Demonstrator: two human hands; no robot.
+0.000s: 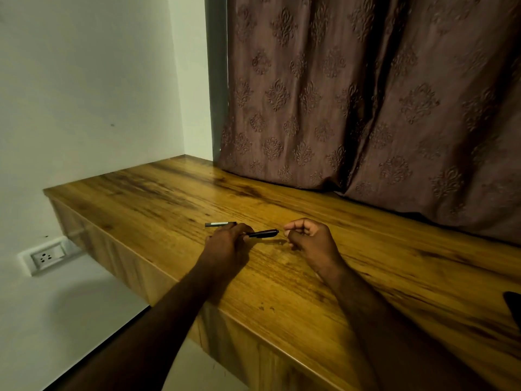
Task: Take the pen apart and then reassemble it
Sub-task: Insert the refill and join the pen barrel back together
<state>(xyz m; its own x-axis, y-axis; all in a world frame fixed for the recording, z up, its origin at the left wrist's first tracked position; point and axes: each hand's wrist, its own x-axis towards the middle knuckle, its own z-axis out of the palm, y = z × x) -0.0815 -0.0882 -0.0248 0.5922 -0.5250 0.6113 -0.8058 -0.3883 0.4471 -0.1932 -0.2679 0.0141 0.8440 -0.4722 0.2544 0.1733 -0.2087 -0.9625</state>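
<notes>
1. Pen barrel (pixel 263 233): dark. Its left end is buried in the fingers of the left hand (pixel 225 245). Detail at the right end is too small to tell.
2. Grey pen piece (pixel 218 224): on the desk (pixel 310 292). Its right end is covered by the left hand's knuckles, and which part of the pen it is cannot be told.
3. Right hand (pixel 308 238): fingers curled, palm side hidden. Whether it pinches anything small cannot be told.
4. Dark object (pixel 513 306): cut off by the right edge, kind unclear.
5. Desk: cut by the bottom and right edges, its far rim under the curtain (pixel 366 108).
6. Curtain: cut off at the top and right.
7. Forearms: both leave at the bottom edge.
</notes>
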